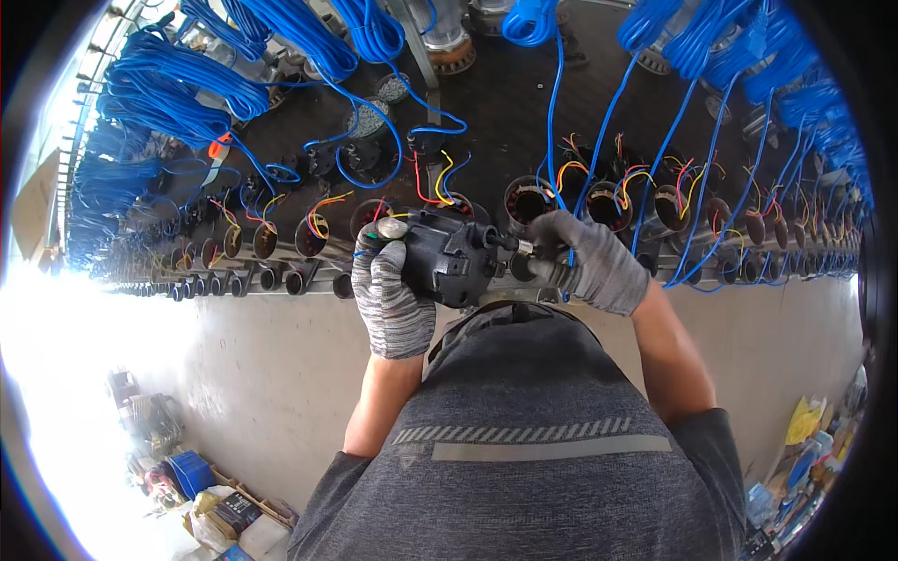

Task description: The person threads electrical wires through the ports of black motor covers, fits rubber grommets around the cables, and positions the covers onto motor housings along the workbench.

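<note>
In front of my chest, my left hand (391, 294), in a grey knitted glove, is closed round a black plastic housing (451, 260) with moulded ridges. Its thumb lies along the top, near short coloured wire ends. From the housing's right side juts a short dark fitting (513, 244) with a pale section. My right hand (599, 260), also gloved, has its fingers bent and closed at the outer end of that fitting. Those fingers partly hide it, and a blue cable runs beside them.
Along the dark workbench (510, 112) stands a row of open metal cylinders (610, 208) with red, yellow and blue wires. Coiled blue cables (187, 79) line its far side. Small bowls (369, 122) hold grey parts. Behind me, a blue bin (192, 474) and boxes sit on the floor.
</note>
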The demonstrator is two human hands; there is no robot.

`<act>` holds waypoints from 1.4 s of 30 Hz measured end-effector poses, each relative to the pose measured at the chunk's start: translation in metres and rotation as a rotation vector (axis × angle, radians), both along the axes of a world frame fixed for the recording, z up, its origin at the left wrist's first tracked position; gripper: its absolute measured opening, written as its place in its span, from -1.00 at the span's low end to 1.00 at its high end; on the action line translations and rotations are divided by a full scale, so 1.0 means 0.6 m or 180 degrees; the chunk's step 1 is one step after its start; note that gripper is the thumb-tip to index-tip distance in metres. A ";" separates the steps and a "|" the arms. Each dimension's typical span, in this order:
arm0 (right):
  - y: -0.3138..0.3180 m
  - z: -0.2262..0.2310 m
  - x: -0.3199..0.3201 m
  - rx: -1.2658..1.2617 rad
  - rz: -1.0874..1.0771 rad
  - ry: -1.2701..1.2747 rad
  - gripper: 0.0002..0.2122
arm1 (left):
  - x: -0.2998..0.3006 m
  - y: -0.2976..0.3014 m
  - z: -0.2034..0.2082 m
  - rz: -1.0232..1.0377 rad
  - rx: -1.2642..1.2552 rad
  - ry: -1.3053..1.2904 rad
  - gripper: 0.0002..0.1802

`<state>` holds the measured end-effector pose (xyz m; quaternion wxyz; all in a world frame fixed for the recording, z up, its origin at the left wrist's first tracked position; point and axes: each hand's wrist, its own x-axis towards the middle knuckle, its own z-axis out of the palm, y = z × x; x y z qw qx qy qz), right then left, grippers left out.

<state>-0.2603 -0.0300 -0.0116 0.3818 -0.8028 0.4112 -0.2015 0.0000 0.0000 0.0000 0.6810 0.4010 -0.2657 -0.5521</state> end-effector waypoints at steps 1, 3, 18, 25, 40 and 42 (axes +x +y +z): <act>0.013 0.001 0.001 -0.0040 -0.0249 -0.0404 -0.53 | -0.004 0.002 0.004 0.0096 0.0013 -0.0217 -0.77; 0.022 0.007 0.011 -0.0081 -0.0509 -0.0823 -0.64 | -0.002 0.001 0.004 0.0180 0.0023 -0.0449 -0.77; 0.028 0.076 0.047 -0.1290 -0.0536 -0.0043 -0.84 | -0.016 0.024 0.022 0.0262 -0.0421 -0.2317 -0.84; 0.037 0.060 0.061 -0.1285 -0.0770 -0.0573 -0.78 | -0.028 0.026 0.022 0.0502 -0.0494 -0.2051 -0.85; 0.059 0.062 0.074 -0.2148 -0.1163 -0.0257 -0.77 | -0.031 0.045 0.043 0.0547 -0.0571 -0.1892 -0.86; 0.059 0.061 0.072 -0.2090 -0.1099 -0.0253 -0.79 | -0.031 0.048 0.044 0.0562 -0.0655 -0.2120 -0.87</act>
